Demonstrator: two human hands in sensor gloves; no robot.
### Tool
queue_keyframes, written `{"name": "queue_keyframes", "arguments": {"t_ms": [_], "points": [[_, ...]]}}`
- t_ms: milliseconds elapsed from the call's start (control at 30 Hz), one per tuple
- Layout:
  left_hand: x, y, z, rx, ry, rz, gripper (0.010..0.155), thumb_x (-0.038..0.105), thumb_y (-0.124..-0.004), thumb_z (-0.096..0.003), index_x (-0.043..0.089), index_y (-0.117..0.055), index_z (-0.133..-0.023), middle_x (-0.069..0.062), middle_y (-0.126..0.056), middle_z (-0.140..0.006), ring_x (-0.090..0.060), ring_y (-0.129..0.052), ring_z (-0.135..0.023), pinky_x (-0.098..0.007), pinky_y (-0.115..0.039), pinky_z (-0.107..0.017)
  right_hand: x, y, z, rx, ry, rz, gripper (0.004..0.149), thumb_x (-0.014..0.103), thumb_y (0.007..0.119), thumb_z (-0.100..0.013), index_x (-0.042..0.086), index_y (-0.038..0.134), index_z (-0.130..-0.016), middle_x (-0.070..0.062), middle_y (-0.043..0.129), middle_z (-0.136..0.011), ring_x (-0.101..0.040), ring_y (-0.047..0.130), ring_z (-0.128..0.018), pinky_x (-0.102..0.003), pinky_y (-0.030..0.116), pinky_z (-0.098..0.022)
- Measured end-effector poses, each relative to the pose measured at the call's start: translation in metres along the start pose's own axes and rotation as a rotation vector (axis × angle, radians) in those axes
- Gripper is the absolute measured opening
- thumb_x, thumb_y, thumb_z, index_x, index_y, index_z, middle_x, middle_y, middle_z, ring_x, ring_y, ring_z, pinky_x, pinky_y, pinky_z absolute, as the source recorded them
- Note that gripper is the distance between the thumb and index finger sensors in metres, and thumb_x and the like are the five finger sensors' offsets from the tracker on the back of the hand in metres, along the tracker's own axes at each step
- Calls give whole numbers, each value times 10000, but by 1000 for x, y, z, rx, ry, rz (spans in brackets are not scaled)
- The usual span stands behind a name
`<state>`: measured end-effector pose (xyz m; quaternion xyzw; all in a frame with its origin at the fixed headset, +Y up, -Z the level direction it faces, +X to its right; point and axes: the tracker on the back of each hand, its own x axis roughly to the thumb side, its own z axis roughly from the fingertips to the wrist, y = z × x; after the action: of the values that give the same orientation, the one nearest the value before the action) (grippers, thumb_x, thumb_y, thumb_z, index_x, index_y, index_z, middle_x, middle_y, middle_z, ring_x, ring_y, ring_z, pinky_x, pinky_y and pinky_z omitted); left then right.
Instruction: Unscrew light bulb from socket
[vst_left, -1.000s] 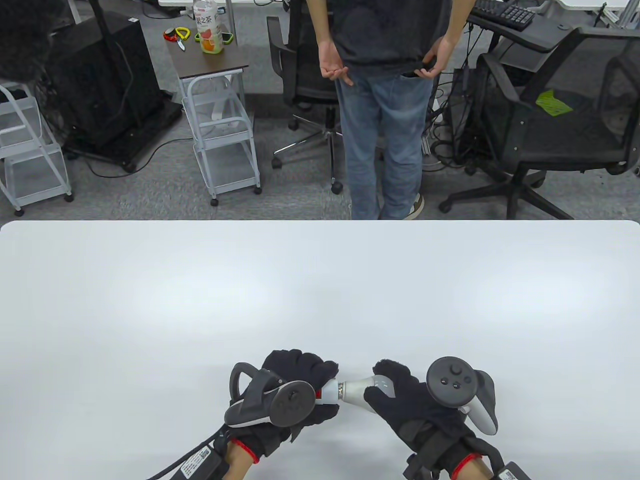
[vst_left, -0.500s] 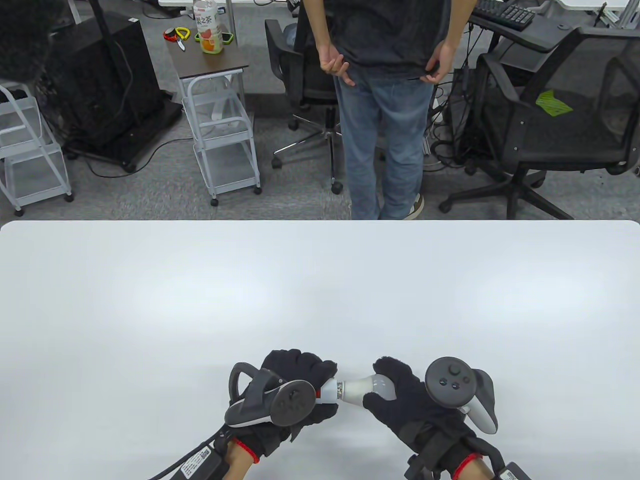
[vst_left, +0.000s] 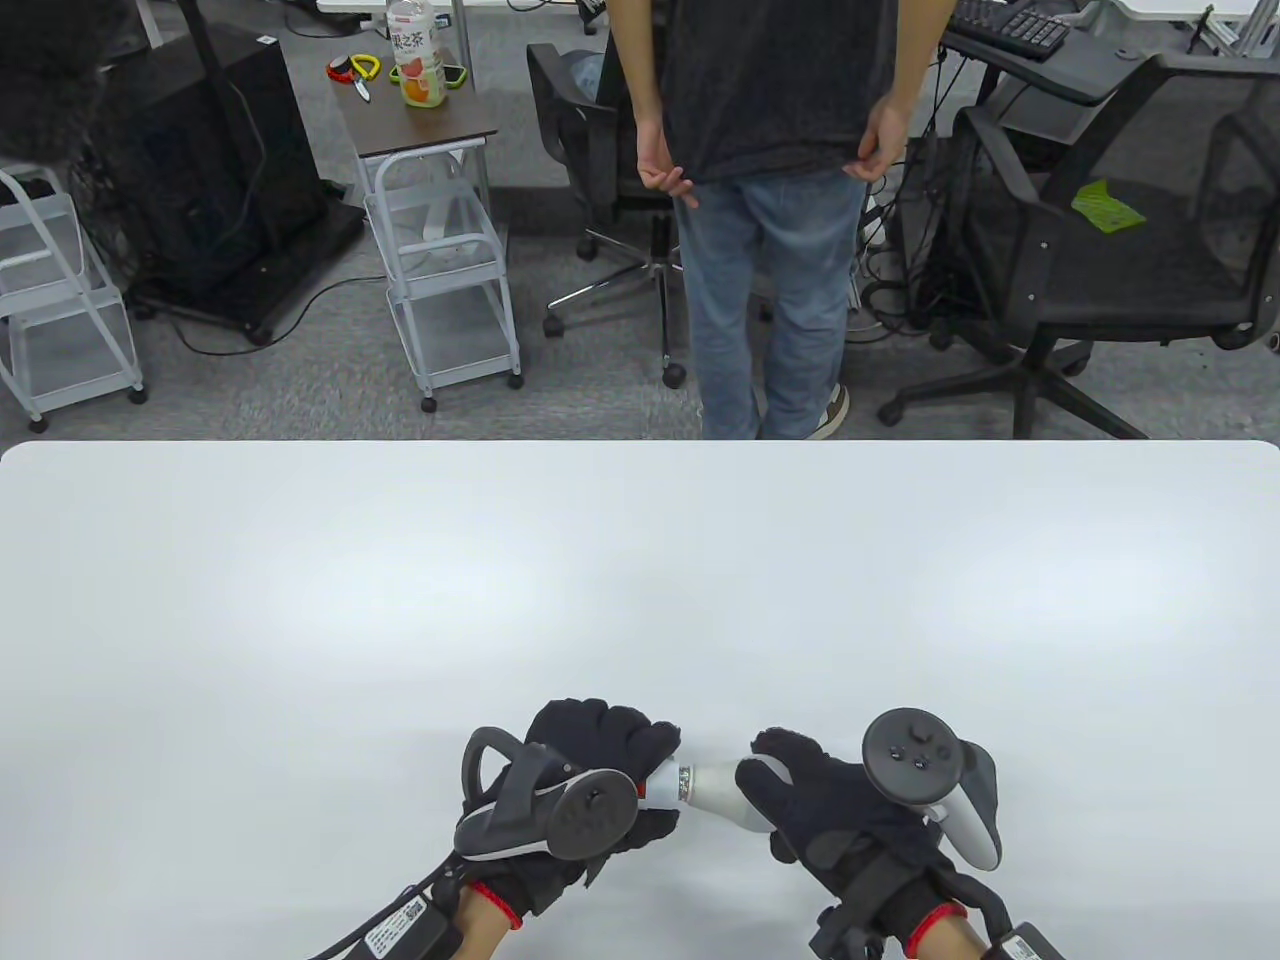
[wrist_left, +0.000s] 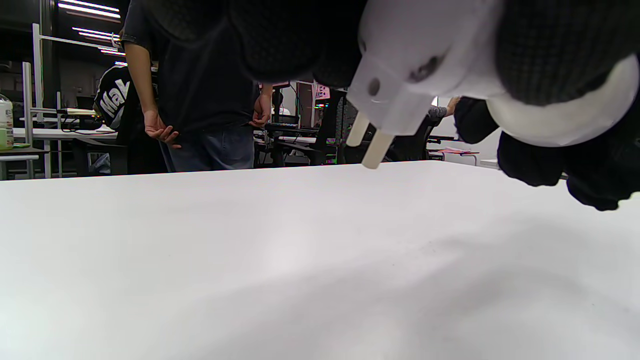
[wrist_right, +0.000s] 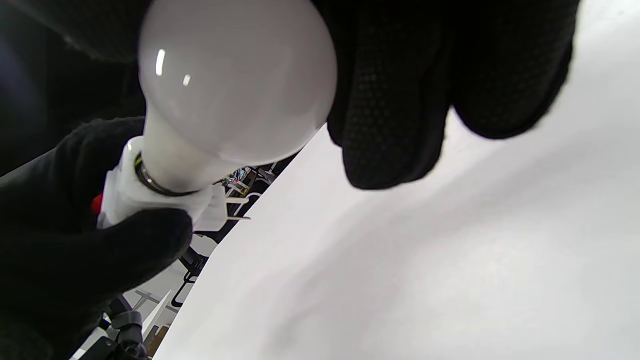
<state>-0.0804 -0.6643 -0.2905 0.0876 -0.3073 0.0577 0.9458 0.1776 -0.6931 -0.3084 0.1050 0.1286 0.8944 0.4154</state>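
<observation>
Two hands share the work just above the table (vst_left: 640, 600): the left hand (vst_left: 590, 790) clamps the socket (vst_left: 662, 780) steady, so the right hand (vst_left: 830, 810), wrapped around the light bulb (vst_left: 715, 788), can twist it free

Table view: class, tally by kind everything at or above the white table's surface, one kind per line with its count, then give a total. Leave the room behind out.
Gloved hands: 2, left hand and right hand
Hand trackers: 2, left tracker and right tracker
Light bulbs: 1, light bulb
Sockets: 1, socket
Total: 6
</observation>
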Motion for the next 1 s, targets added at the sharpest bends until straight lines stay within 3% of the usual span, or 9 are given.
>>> {"name": "queue_keyframes", "arguments": {"t_ms": [767, 900, 1000], "points": [[-7, -1, -1, -17, 26, 44, 760, 578, -960, -363, 215, -771, -1004, -69, -856, -949, -341, -913, -719, -603, -635, -706, 13, 0, 3, 3, -92, 49, 804, 575, 749, -450, 46, 444, -972, -224, 705, -949, -260, 965, -644, -543, 809, -516], [-7, -1, -1, -17, 23, 37, 757, 577, -960, -363, 214, -776, -1001, -72, -860, -946, -340, -915, -716, -604, -637, -704, 11, 2, 3, 16, -83, 60, 844, 611, 726, -456, 47, 399, -992, -217, 688, -961, -278, 971, -652, -543, 811, -513], [-8, 0, 0, -8, 20, 26, 756, 573, -965, -362, 215, -777, -1000, -72, -861, -945, -340, -916, -714, -603, -638, -705, 4, 0, 2, 7, -47, 37, 940, 745, 649, -426, 48, 414, -1011, -245, 703, -967, -330, 979, -654, -564, 808, -505]]}}
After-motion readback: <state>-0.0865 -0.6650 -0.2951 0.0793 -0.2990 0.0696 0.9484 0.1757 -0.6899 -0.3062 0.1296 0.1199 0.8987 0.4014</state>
